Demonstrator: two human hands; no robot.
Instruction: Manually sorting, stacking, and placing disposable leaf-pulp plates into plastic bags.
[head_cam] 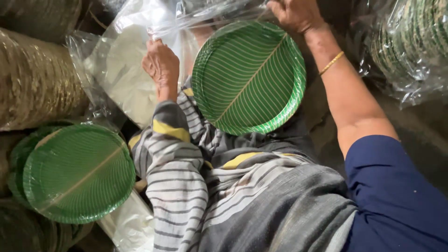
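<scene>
- Head view: a round green leaf-patterned plate (pixel 248 77) is propped tilted on the striped cloth (pixel 186 163) over the lap.
- The right hand (pixel 295 14) is closed over the plate's top rim and a clear plastic bag (pixel 205 11).
- The bag's lower edge appears to be pinched by the left hand (pixel 161 65), fingers curled.
- A stack of matching plates (pixel 77 172) is seen lower left, well apart.

The plate stack (pixel 248 77) rests on my lap, between my hands; the plastic bag (pixel 205 11) lies just beyond it. Another plate pile (pixel 77 172) sits to my left, wrapped stacks (pixel 410 42) at far right.
</scene>
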